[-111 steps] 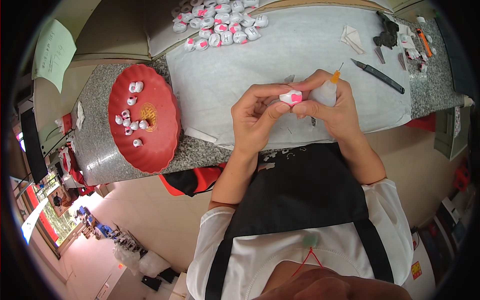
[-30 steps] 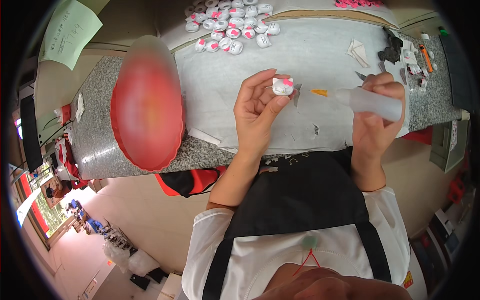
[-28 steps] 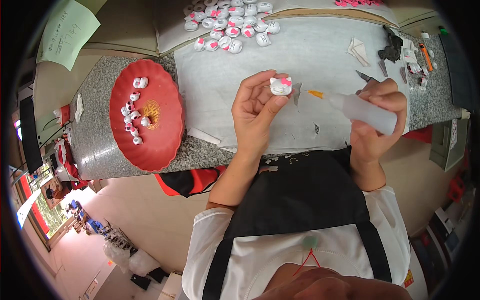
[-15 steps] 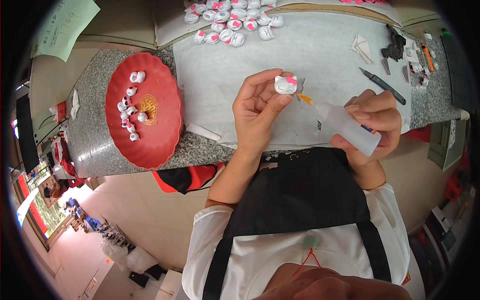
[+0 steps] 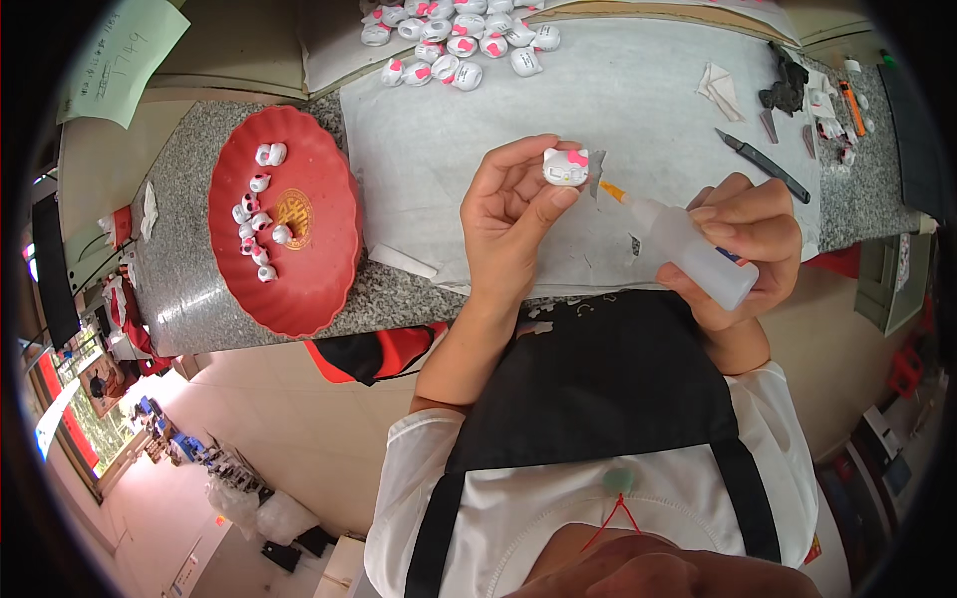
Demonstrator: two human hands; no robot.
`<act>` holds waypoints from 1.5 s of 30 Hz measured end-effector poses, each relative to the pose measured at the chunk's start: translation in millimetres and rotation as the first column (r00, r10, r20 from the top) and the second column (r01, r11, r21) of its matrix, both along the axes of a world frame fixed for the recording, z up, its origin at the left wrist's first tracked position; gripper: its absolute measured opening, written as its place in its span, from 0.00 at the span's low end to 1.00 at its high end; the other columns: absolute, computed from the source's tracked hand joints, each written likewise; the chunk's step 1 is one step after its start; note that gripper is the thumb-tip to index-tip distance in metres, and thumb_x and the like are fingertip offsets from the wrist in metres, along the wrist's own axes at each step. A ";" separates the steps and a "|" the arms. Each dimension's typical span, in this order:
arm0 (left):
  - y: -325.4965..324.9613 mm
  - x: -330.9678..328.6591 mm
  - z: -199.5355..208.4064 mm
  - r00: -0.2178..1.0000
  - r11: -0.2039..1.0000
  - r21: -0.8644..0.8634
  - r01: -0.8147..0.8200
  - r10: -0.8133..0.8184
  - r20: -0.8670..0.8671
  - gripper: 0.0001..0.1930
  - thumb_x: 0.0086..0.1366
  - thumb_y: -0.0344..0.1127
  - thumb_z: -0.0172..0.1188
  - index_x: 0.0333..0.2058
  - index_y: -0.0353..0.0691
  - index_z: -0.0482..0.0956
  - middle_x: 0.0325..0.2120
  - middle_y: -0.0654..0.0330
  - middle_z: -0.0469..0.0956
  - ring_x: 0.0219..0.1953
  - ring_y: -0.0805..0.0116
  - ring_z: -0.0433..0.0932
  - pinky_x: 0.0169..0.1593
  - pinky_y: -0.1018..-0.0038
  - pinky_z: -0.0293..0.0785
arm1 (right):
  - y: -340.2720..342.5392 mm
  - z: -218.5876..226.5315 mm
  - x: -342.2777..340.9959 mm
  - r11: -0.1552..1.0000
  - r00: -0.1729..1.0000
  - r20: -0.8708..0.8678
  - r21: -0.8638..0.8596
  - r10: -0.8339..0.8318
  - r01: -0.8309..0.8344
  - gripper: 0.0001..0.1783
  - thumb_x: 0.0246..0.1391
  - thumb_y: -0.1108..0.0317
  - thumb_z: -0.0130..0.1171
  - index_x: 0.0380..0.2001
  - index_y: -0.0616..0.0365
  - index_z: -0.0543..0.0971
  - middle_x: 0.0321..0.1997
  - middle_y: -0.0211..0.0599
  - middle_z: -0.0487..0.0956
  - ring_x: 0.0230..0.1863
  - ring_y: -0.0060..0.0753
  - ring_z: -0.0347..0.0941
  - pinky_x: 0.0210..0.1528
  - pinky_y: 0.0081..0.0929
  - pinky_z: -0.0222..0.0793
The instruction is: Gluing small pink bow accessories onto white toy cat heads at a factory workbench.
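Above the papered bench, my left hand (image 5: 513, 214) is closed on a small white cat-head figurine (image 5: 565, 167) with a pink bow, pinched between thumb and fingers. My right hand (image 5: 743, 234) wraps round a translucent squeeze bottle (image 5: 698, 254) with an orange tapered nozzle (image 5: 612, 191). The bottle lies tilted, its nozzle pointing up and left toward the figurine. A short gap separates the nozzle tip from the figurine.
A red scalloped tray (image 5: 334, 269) with several figurines stands left. More figurines (image 5: 464, 45) cluster at the back. On the right lie a craft knife (image 5: 763, 164), crumpled black cloth (image 5: 786, 78), a white scrap (image 5: 720, 92) and an orange marker (image 5: 852, 110). A white strip (image 5: 403, 261) lies near the front edge.
The figurine has turned slightly in my left hand, so its face now tips differently. The nozzle has shifted a little to the right. Both grips are the same.
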State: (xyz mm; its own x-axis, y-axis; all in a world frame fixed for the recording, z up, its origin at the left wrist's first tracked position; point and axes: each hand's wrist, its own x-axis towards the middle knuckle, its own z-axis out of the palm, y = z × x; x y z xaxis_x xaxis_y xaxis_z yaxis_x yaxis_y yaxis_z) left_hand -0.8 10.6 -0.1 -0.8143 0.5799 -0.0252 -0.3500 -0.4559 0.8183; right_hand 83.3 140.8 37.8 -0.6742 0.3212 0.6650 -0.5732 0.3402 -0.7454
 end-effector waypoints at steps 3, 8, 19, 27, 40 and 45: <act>-1.2 -0.1 -0.5 1.000 1.000 -0.003 0.018 -0.018 -0.008 0.17 0.48 0.18 0.52 0.39 0.31 0.63 0.35 0.54 0.69 0.38 0.70 0.70 0.41 0.78 0.67 | 0.3 -1.1 0.1 1.000 1.000 -0.011 0.006 -0.012 0.012 0.27 0.19 0.79 0.68 0.30 0.59 0.69 0.29 0.34 0.65 0.23 0.22 0.63 0.21 0.15 0.59; -0.5 0.7 -1.0 0.999 0.999 -0.028 0.020 -0.021 -0.029 0.17 0.48 0.20 0.53 0.39 0.32 0.64 0.35 0.53 0.69 0.38 0.70 0.70 0.41 0.76 0.67 | -0.7 -2.6 1.5 1.000 1.000 -0.009 -0.017 -0.006 0.006 0.27 0.18 0.79 0.68 0.30 0.58 0.69 0.29 0.33 0.65 0.23 0.22 0.64 0.22 0.15 0.59; 0.6 1.2 -2.9 0.998 0.998 -0.065 0.014 -0.018 -0.058 0.17 0.48 0.21 0.53 0.39 0.32 0.64 0.35 0.52 0.69 0.37 0.69 0.70 0.41 0.73 0.68 | -2.8 0.2 3.5 0.999 0.996 0.068 0.001 -0.049 0.049 0.21 0.26 0.71 0.67 0.26 0.56 0.67 0.26 0.34 0.65 0.20 0.22 0.61 0.23 0.17 0.62; 0.3 2.8 -4.0 0.978 0.992 -0.125 -0.019 -0.007 -0.209 0.17 0.45 0.16 0.53 0.37 0.32 0.67 0.35 0.57 0.67 0.37 0.71 0.69 0.41 0.79 0.66 | -2.9 -6.3 -2.7 1.000 0.998 -0.070 -0.029 -0.006 0.004 0.25 0.17 0.80 0.66 0.28 0.63 0.70 0.27 0.38 0.66 0.20 0.23 0.64 0.20 0.15 0.57; 3.3 3.1 -5.6 0.950 0.985 -0.165 -0.057 0.002 -0.313 0.17 0.47 0.19 0.53 0.38 0.32 0.64 0.36 0.54 0.68 0.40 0.70 0.67 0.42 0.78 0.64 | 0.9 1.7 1.4 0.997 0.995 0.071 0.046 -0.069 0.066 0.21 0.26 0.70 0.66 0.27 0.57 0.67 0.25 0.35 0.65 0.20 0.22 0.59 0.22 0.18 0.59; 4.0 2.3 -1.5 0.980 0.991 -0.108 -0.075 0.053 -0.193 0.16 0.47 0.17 0.51 0.38 0.31 0.64 0.37 0.55 0.68 0.40 0.71 0.67 0.43 0.79 0.64 | 14.9 -1.6 -1.1 0.996 0.999 0.043 -0.084 -0.013 0.016 0.20 0.25 0.79 0.64 0.28 0.62 0.69 0.27 0.37 0.67 0.24 0.21 0.62 0.26 0.15 0.58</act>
State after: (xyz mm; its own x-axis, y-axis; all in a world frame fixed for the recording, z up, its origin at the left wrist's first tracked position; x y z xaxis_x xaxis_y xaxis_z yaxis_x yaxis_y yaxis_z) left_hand 1.5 14.6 -1.6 -0.8460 0.5286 0.0698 -0.1570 -0.3720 0.9149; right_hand 82.3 155.7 36.2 -0.6959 0.3847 0.6065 -0.5361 0.2837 -0.7951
